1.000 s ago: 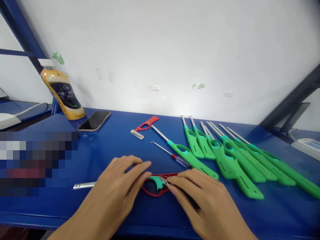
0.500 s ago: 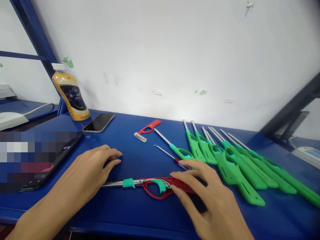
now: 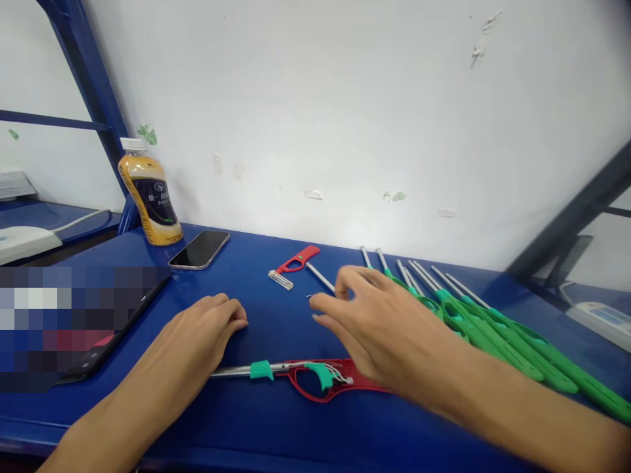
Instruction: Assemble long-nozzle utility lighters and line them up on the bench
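Observation:
My left hand (image 3: 207, 335) rests on the blue table, its thumb and index tips drawn together with nothing visible between them. Its wrist covers the far end of a metal tube (image 3: 231, 372). That tube belongs to an opened red gas lighter (image 3: 315, 394), lying with a teal trigger (image 3: 323, 376) and white wires exposed. My right hand (image 3: 369, 315) hovers beyond the lighter, slightly blurred, fingers curved and a little apart. Only the tip of a thin metal rod (image 3: 309, 296) shows beside its fingertips; the rest is hidden.
A red handle half with a clear tank (image 3: 280, 280) lies at the back. Several green lighters (image 3: 503, 341) are spread on the right. To the left are a phone (image 3: 201, 249), a yellow-labelled bottle (image 3: 150, 197) and a dark, partly pixelated device (image 3: 123, 322). A white wall stands behind.
My right hand has left the red lighter's handle and moved up and forward over the thin rod. My left hand's fingertips have come together. The view has shifted slightly.

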Demonstrator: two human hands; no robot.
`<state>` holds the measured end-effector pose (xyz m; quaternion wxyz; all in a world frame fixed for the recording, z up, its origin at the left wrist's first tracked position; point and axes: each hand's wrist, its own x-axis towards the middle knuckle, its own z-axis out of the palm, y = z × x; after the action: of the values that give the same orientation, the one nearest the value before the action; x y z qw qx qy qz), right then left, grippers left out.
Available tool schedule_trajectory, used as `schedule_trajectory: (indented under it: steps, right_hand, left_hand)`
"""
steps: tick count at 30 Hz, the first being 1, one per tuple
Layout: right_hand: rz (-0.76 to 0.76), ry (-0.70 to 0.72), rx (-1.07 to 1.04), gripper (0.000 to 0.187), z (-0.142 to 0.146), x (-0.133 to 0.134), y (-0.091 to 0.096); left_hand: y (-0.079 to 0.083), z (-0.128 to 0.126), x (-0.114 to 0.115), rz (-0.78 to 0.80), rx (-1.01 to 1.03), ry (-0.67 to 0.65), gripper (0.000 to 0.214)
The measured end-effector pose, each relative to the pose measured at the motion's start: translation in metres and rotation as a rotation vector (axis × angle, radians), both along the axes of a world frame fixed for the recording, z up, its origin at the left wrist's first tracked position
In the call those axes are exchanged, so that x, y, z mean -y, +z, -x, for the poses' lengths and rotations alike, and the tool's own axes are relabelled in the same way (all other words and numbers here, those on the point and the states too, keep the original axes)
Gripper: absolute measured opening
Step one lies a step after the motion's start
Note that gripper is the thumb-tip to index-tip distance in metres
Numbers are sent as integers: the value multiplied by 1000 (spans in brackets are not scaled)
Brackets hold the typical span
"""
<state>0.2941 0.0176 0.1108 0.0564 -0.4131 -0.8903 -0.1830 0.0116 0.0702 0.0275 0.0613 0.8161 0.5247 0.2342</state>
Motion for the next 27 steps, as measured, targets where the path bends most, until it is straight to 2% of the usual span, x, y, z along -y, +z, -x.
schedule_trajectory:
  steps: [3,6,11,15,19,23,25,27]
  right_hand:
    - [48,-32,78,24,22,-43,2]
    - [65,-82,132,32,43,-80,-8]
    - [89,-106,207,40,61,-107,-30]
    - [104,-89,248,41,57,-100,-36]
    - [112,-91,245,39,42,-76,-24]
    - [77,-60,171,21,19,-48,-13]
    - [29,-54,117,23,6,-34,-13]
    - [-15,-48,77,35,-5,-16,-18]
  left_hand:
    - [-2,0,-2,-26,-10,-10,32]
    - [-2,0,-2,-35,-21,-27,30]
    - [1,-2,1,-47,24,-33,29]
    - [1,-5,3,-62,78,-53,24]
    - [0,-8,4,-98,152,-86,22]
    - [4,-13,9,-160,253,-123,29]
    - [9,-18,15,-183,307,-156,32]
    - [14,-24,23,-193,360,-188,31]
